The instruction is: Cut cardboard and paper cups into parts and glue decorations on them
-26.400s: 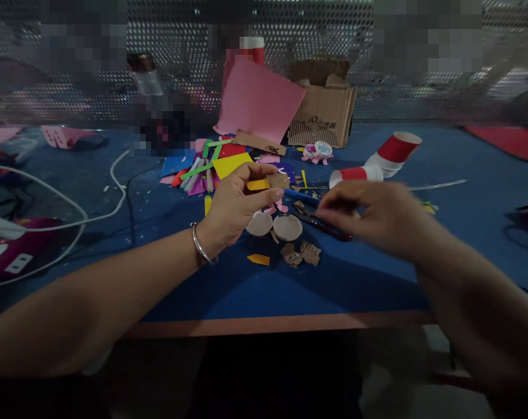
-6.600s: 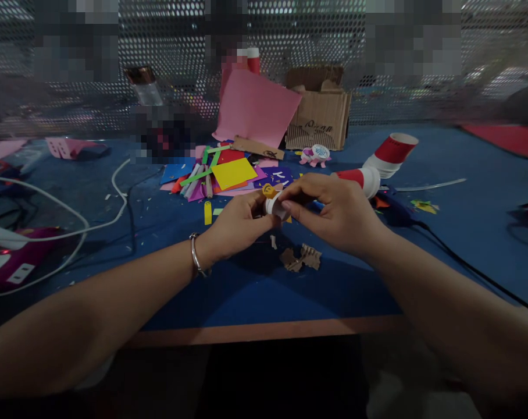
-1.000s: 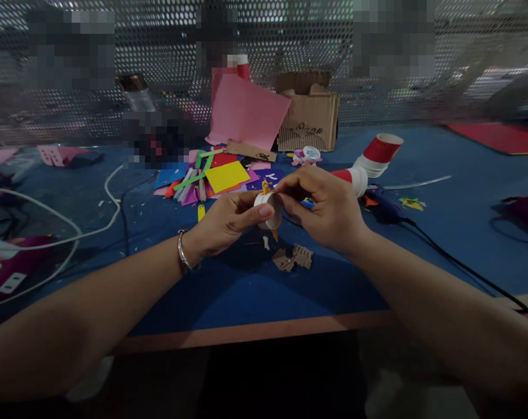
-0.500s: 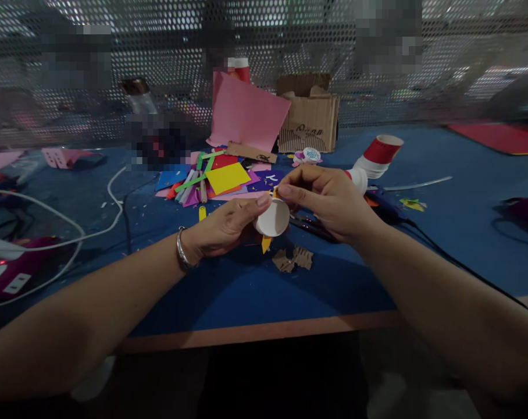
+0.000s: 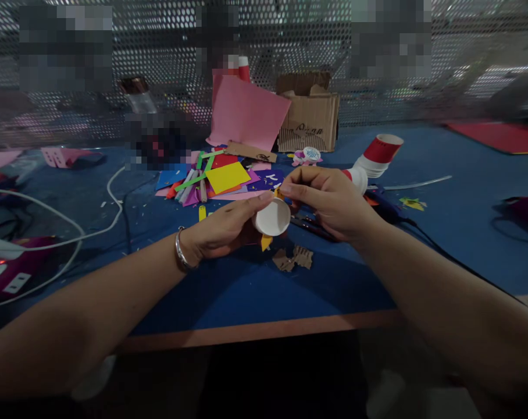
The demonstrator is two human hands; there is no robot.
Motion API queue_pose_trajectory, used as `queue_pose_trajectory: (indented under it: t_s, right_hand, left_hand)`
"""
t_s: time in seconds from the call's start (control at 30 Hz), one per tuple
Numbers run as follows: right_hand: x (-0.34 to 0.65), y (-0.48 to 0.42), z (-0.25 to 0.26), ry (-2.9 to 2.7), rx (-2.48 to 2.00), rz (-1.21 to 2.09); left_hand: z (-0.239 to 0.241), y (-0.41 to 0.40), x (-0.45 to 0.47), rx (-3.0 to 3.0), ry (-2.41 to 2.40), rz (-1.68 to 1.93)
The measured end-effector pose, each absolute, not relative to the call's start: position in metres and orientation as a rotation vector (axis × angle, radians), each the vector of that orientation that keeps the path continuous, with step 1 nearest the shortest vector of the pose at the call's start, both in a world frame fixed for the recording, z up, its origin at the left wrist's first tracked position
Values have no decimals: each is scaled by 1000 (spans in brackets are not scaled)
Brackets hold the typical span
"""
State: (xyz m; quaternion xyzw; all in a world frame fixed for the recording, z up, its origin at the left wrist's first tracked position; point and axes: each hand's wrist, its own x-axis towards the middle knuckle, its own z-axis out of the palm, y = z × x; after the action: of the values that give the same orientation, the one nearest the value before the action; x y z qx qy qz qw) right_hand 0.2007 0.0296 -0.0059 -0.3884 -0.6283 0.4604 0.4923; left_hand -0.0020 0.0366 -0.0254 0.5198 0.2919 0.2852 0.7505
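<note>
My left hand [image 5: 231, 226] is closed around a small white paper cup [image 5: 273, 217], its round open mouth facing me. A pointed yellow paper piece [image 5: 266, 242] sticks out below the cup's rim. At the top edge, my right hand [image 5: 327, 201] pinches a second yellow-orange paper piece [image 5: 278, 192] between thumb and forefinger. Whether that piece is fixed to the cup cannot be made out. Under the right hand lies a dark pair of scissors [image 5: 311, 226], partly hidden. Torn cardboard bits [image 5: 293, 258] rest on the table just below the cup.
Coloured paper and strips [image 5: 227, 178] are heaped beyond my hands. Behind stand a pink sheet [image 5: 249, 113] and a cardboard box [image 5: 307, 123] against a perforated metal screen. Red-and-white paper cups [image 5: 382, 154] stand right. A power strip [image 5: 15, 273] and white cables lie left.
Both hands stay almost in place around the cup. The cup has tilted slightly, and the lower yellow piece has shifted up a little.
</note>
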Motion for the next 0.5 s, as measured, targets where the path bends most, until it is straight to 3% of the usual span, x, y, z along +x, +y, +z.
queue_pose_trajectory:
  t_s: [0.5]
  right_hand:
    - [206,36,-11,-1669,-1020,973]
  left_hand:
    - [-20,37,-5,1304,757,644]
